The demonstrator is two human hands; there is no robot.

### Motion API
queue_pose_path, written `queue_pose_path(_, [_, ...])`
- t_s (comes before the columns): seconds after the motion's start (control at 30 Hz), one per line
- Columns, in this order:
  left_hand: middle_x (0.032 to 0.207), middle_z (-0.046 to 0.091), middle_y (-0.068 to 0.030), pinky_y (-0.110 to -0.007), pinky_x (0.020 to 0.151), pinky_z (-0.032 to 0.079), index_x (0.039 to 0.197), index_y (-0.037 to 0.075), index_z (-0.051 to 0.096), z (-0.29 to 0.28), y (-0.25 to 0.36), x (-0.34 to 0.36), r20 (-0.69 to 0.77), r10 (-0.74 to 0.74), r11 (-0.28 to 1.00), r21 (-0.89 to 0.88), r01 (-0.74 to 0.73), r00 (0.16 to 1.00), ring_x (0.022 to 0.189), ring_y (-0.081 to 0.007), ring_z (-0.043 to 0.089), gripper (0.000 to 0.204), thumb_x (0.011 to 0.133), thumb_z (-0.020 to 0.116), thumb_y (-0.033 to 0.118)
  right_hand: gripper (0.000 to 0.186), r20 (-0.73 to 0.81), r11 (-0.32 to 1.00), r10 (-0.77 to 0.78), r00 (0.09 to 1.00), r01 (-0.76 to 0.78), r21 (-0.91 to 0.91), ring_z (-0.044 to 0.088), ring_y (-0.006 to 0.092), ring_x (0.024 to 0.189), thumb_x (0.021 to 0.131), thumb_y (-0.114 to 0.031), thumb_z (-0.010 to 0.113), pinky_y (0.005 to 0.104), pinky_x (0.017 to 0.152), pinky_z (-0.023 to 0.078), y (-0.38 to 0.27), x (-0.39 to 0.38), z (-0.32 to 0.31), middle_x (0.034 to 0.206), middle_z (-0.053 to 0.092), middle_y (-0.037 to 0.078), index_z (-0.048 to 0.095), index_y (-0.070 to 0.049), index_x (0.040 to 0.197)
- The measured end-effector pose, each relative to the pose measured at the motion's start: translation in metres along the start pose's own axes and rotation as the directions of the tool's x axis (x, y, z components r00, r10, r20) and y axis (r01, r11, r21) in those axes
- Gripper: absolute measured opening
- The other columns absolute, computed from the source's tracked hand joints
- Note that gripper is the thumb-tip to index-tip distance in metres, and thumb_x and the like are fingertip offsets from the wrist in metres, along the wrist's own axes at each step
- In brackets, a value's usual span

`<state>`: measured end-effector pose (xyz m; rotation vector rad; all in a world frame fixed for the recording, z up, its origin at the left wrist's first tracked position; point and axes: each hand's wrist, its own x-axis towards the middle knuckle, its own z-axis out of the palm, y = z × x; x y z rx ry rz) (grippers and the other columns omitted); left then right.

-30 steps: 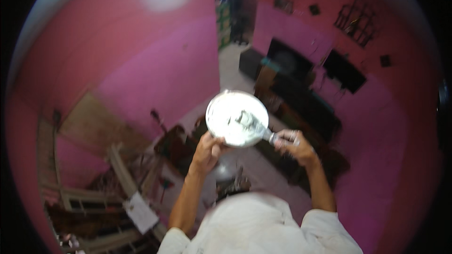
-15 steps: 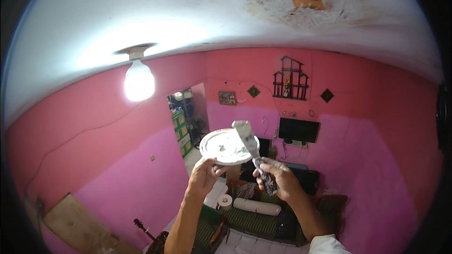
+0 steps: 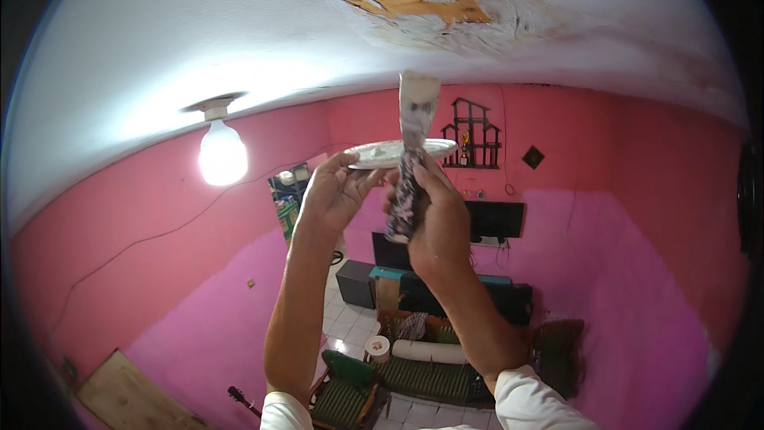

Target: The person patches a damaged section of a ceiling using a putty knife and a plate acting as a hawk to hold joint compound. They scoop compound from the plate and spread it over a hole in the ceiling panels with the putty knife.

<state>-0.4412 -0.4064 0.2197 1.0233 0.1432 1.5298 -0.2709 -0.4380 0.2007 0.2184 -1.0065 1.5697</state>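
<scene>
My left hand (image 3: 333,191) grips the near left rim of a white plate (image 3: 368,161), which carries white paste and is seen nearly edge-on. In my right hand (image 3: 434,211) is a putty knife (image 3: 416,107), held upright by its dark, paint-flecked handle. Its wide blade is coated with whitish paste and points up toward the ceiling. The blade's lower part and the handle stand in front of the plate, hiding some of its right side. Above both hands, the white ceiling has a damaged patch (image 3: 430,6) with torn, splintered brown board and rough filler around it.
A lit bulb (image 3: 224,153) hangs from the ceiling at left. Far below are a green-striped sofa (image 3: 422,376), a green chair (image 3: 346,386), a white bucket (image 3: 377,348) and a guitar neck (image 3: 243,400). A television (image 3: 495,219) and a dark shelf (image 3: 471,135) are on the far wall.
Both hands have risen toward the ceiling with the plate and putty knife. The plate now appears flatter, and the knife stands more upright. The view has tilted, showing more of the ceiling damage.
</scene>
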Motion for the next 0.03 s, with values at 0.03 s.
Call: queue_pose_path(0.03, [0.114,0.044,-0.0313,-0.037,0.086,0.054,0.112,-0.015,0.031,-0.0004,0.0044,0.0080,0.048,-0.062,0.998,-0.022,0.063,0.997,0.107,-0.0379,0.053,0.035,0.087,0.043,0.006,0.036,0.019,0.999,-0.035,0.999,0.035,-0.006,0.056,0.0145,0.072,0.091,-0.019,0.044,0.0287,0.064,0.048,-0.0010,0.0045,0.0055,0.084,0.056,0.007,0.044,-0.002,0.123])
